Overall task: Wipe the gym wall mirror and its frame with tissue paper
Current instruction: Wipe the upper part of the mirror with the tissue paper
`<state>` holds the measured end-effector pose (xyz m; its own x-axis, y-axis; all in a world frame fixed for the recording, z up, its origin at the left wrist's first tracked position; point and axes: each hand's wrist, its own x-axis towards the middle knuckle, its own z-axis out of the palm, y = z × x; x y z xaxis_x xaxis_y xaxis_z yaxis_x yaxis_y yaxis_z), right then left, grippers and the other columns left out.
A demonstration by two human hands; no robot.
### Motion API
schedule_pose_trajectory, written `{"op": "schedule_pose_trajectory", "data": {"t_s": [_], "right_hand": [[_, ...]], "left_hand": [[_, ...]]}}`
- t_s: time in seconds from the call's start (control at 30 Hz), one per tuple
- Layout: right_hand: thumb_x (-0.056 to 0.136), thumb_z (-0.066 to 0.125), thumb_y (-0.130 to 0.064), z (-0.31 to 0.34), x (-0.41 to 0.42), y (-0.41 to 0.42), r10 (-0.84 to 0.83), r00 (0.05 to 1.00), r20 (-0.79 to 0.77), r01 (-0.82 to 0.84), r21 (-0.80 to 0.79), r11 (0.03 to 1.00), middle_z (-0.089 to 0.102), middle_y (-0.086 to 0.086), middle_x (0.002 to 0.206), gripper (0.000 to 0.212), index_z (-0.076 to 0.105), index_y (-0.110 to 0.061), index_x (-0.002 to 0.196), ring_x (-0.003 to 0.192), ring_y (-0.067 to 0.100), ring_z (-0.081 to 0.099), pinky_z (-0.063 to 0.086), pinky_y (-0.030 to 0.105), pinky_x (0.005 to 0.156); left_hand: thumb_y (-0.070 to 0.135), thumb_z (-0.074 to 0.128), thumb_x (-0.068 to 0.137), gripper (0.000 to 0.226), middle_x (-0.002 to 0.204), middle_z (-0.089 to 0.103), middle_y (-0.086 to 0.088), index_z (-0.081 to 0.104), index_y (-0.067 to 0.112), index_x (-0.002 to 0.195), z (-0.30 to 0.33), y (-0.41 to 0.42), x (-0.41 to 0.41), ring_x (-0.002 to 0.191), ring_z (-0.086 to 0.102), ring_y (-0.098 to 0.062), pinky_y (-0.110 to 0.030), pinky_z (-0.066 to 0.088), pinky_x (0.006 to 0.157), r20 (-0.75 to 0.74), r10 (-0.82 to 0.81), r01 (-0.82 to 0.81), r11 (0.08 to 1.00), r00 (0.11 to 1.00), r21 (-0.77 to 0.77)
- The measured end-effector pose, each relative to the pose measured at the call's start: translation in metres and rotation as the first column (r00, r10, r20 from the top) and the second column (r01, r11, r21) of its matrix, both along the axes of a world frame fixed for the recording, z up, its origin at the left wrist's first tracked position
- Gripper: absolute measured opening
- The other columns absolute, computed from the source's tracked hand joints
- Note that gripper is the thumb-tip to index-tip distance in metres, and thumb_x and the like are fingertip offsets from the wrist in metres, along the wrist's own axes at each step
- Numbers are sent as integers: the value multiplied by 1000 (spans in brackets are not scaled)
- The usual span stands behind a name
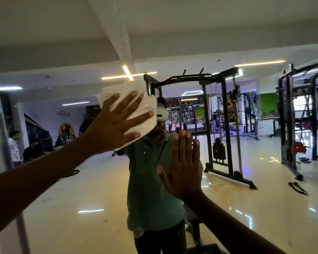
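left hand [116, 123] flat on tissue paper [136, 110], right hand [184, 165] flat on mirror [264, 180]

Mirror [246, 43]: wall-mounted glass, with a metal frame [0, 116] edge along its left. On the glass: a folded white tissue [132, 99], upper left of centre, pressed flat by the left hand [116, 121] with spread fingers. Right hand [182, 165]: palm flat on the glass, just below and right of the tissue.

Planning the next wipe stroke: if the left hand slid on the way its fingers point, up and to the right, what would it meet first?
Only more mirror; the left hand, flat on the tissue, seems to have bare glass ahead.
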<state>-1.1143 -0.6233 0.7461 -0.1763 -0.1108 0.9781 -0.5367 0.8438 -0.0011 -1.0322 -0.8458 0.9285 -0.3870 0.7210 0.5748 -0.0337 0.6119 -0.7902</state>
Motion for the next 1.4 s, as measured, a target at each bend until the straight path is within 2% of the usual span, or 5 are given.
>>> {"op": "schedule_pose_trajectory", "data": {"t_s": [0.23,0.53,0.97,1.17,1.4], "right_hand": [[95,55,-61,0,-3,1,42,999,5,-42,-14,999,6,25,172,98,23,5,160,161,42,4,8,62,129],[95,56,-59,1,-1,-1,21,1000,-7,-21,-14,1000,7,29,171,99,20,6,160,160,44,4,6,62,129],[100,37,-64,1,1,0,11,1000,15,-11,-3,1000,4,26,172,95,17,4,162,160,43,2,8,64,128],[99,52,-50,6,34,-46,163,987,-6,-163,16,986,-2,25,172,94,9,3,164,160,42,-2,8,65,127],[100,39,-60,20,56,-99,169,985,-29,-164,136,977,-2,21,172,92,2,-4,164,161,38,-3,7,60,129]], "left_hand": [[66,16,105,72,172,9,-18,16,29,166,34,113,-45,158,7,-41,-65,8,124,61,-66,76,981,996,-181],[60,38,101,75,170,12,-24,20,26,165,-29,-82,26,156,13,-47,-70,14,120,47,83,-82,996,995,-25],[69,25,100,79,172,4,-20,10,29,166,1,74,-30,158,4,-43,-67,9,123,58,-20,25,996,998,-84],[64,31,105,76,170,4,-25,14,22,166,-56,-72,26,158,4,-44,-67,10,123,-63,120,-96,950,991,296],[64,19,105,75,170,2,-26,3,24,166,-84,-140,56,157,3,-46,-70,12,121,-84,280,-93,565,956,820]]}}
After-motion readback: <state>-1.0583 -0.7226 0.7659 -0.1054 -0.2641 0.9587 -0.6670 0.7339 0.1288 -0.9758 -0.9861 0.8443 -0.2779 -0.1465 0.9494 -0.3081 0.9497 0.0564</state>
